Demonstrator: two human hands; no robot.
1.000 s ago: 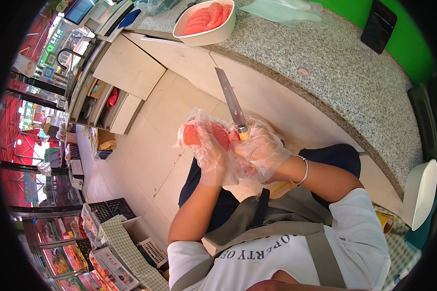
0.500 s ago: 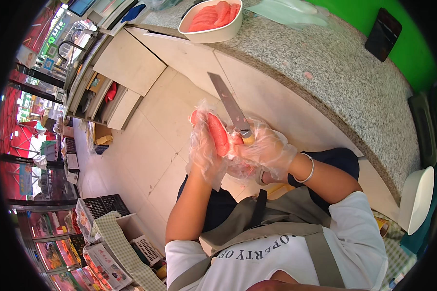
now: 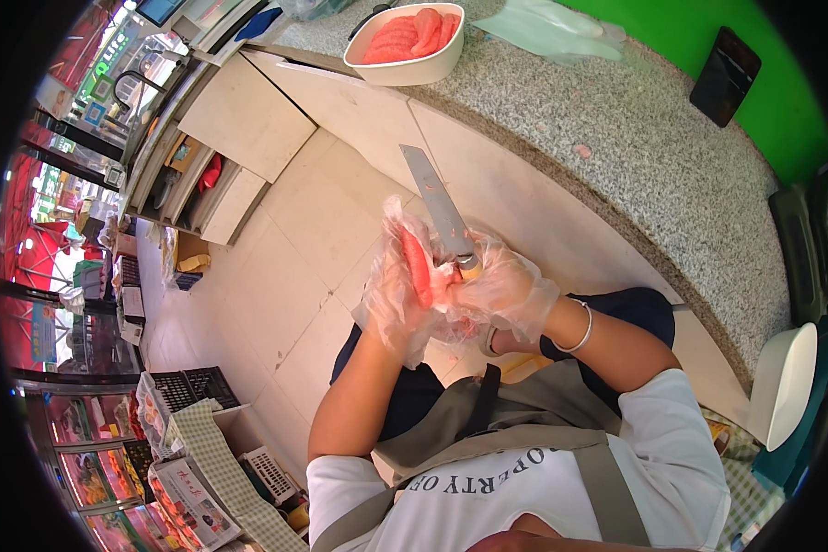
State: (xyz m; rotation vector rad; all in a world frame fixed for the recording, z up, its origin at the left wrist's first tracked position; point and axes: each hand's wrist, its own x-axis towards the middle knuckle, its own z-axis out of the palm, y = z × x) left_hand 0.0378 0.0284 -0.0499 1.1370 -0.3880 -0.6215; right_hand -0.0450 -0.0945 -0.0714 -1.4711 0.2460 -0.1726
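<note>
My left hand (image 3: pixel 391 299), in a clear plastic glove, is closed round a peeled red pomelo segment (image 3: pixel 416 267). The segment stands on edge between the fingers and the palm. My right hand (image 3: pixel 515 290), gloved the same way, grips a knife (image 3: pixel 439 207) by its yellowish handle, with the broad blade pointing up and away from me. Its fingertips meet the lower end of the segment, at pale, pinkish shreds of membrane (image 3: pixel 444 283). Both hands are close together over my lap. Part of the segment is hidden by the left glove.
On the speckled stone counter (image 3: pixel 543 110) sits a white tub (image 3: pixel 409 72) with several peeled red segments. A clear plastic bag (image 3: pixel 557 28) lies beside it, and a dark phone (image 3: pixel 727 75) leans on the green wall. An empty white tub (image 3: pixel 784 386) stands at right. Crates (image 3: pixel 193 391) are at lower left.
My left hand has turned and closed further round the segment, so less red flesh shows. The knife stays in my right hand, nearly in the same place.
</note>
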